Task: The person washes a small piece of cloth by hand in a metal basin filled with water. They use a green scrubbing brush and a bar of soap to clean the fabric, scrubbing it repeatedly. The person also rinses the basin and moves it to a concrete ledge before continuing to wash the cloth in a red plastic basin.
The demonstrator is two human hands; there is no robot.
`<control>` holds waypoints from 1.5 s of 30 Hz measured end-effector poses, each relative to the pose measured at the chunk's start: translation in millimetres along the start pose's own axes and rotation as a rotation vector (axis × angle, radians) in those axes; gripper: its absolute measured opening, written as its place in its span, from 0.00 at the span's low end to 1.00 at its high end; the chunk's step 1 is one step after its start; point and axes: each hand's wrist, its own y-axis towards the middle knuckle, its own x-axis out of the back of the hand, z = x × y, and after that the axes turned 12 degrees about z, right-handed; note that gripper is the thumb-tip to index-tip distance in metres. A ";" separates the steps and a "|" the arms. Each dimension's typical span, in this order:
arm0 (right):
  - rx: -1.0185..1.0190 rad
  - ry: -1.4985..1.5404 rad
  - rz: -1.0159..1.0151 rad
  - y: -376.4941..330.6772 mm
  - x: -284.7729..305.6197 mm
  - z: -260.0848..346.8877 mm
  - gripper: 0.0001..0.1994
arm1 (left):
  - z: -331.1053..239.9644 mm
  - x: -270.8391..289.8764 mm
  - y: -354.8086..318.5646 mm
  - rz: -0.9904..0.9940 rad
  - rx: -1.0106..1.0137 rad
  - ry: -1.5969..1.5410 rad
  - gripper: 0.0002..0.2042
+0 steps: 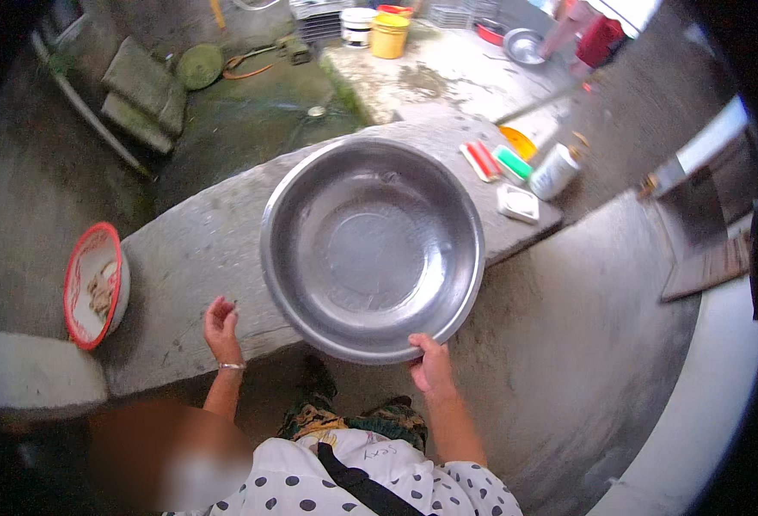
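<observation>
A wide stainless steel basin (374,258) rests on the grey concrete ledge (198,249) in front of me, with nothing to be seen in it but a wet sheen. My right hand (431,363) grips its near rim, thumb over the edge and the other fingers hidden underneath. Left of the basin, my left hand (221,327) hovers by the ledge's front edge, touching nothing, its fingers partly curled and apart. At the ledge's left end stands a white enamel bowl (121,297) with a red rim, holding some pale brownish pieces that I cannot make out.
Right of the basin are a red-and-white brush (480,161), a green brush (513,162), a white soap dish (518,204) and a white pump bottle (555,174). Beyond the ledge lie a wet mossy floor (284,129), a yellow bucket (389,36) and another metal basin (525,46).
</observation>
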 end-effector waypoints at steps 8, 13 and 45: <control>0.139 0.046 -0.156 -82.4 223.4 35.6 0.08 | -9.1 -237.6 -98.2 0.395 0.092 -0.165 0.14; 0.201 0.380 -0.270 -144.5 307.4 85.5 0.10 | -4.7 -363.8 -162.5 0.676 0.123 -0.137 0.12; 0.787 0.892 -0.772 -117.0 849.9 494.8 0.18 | 21.0 -1218.7 -355.6 1.618 0.788 -0.043 0.09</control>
